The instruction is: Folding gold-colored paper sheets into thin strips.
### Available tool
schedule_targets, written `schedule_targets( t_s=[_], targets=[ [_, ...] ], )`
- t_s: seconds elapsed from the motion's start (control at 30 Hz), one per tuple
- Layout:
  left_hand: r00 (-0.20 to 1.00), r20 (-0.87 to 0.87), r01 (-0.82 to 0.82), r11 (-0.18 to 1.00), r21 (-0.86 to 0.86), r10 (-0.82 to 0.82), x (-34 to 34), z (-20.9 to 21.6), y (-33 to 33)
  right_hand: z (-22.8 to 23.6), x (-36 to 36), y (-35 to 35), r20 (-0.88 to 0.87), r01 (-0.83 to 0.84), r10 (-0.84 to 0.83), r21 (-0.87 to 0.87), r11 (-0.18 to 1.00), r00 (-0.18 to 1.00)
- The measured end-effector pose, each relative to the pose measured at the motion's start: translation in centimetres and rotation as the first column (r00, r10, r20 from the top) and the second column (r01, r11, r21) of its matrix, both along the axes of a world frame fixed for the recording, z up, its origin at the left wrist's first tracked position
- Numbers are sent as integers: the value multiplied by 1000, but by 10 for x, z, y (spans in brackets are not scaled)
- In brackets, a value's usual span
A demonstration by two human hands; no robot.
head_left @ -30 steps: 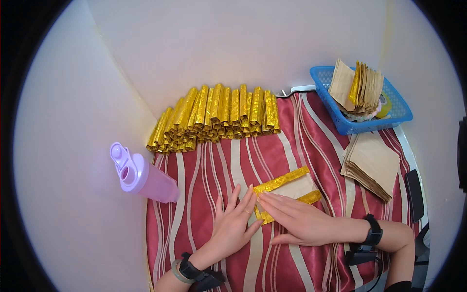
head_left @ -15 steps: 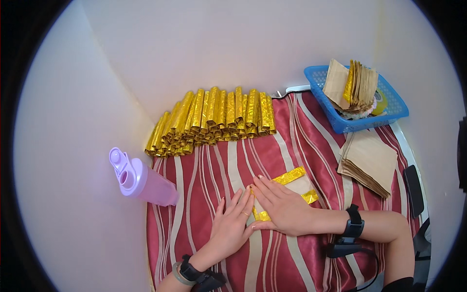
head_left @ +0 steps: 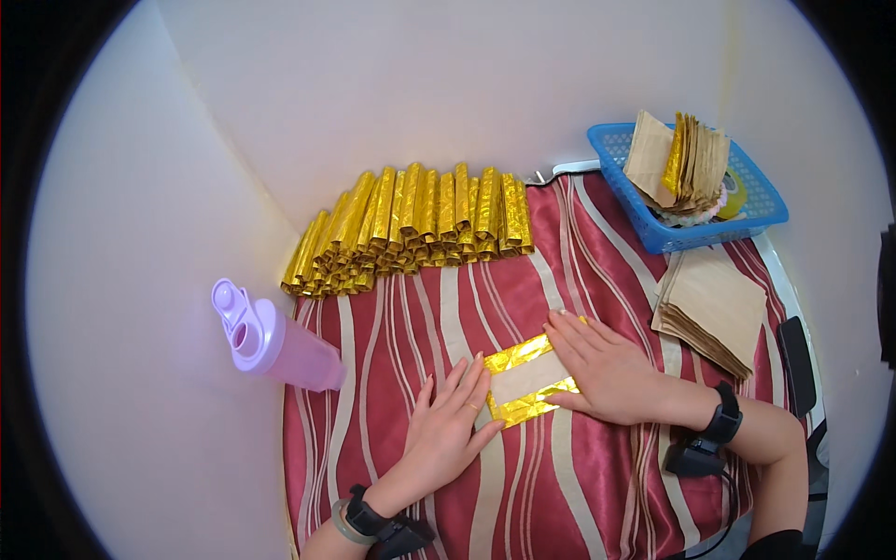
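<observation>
A sheet of paper (head_left: 528, 379) lies flat in front of me, its pale back up and gold foil folded in along its far and near edges. My left hand (head_left: 450, 416) lies at its left end, fingertips on the gold border. Over the right end rests my right hand (head_left: 611, 371), flat with fingers stretched out, hiding that end. Neither hand grips anything. Beyond them, many gold foil rolls (head_left: 411, 219) are stacked against the back wall.
A lilac shaker bottle (head_left: 289, 345) stands at the left. On the right lies a stack of tan paper sheets (head_left: 714, 308), with a dark phone (head_left: 795, 366) beside it. Behind sits a blue basket (head_left: 700, 238) holding more paper. A striped red cloth (head_left: 373, 448) covers the table.
My right hand has slid right along the paper, from beside my left hand to the right end, baring the pale middle. The left hand has stayed nearly in place.
</observation>
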State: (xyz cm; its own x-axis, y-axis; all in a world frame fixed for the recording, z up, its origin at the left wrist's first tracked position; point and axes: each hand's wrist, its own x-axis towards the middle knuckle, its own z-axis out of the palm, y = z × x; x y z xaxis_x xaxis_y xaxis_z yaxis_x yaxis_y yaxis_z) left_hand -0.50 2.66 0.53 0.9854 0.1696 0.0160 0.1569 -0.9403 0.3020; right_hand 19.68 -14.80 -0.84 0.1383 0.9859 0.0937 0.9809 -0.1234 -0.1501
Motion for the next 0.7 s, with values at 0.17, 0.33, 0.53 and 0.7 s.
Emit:
schedule_targets(
  t_s=[0.17,0.33,0.53,0.7],
  targets=[
    [1000,-4,-5,1000,-9,5,0,0,0,2,12,-11,100,18,-18,6,1000,995],
    [999,-51,-16,1000,-13,15,1,1,-1,2,11,-12,86,24,-26,34,999,996],
    [998,-57,-10,999,-30,8,2,2,2,2,11,-11,93,24,-29,52,998,995],
    [993,-108,-50,996,-76,42,4,2,4,2,11,-12,119,27,-33,50,998,992]
  ],
)
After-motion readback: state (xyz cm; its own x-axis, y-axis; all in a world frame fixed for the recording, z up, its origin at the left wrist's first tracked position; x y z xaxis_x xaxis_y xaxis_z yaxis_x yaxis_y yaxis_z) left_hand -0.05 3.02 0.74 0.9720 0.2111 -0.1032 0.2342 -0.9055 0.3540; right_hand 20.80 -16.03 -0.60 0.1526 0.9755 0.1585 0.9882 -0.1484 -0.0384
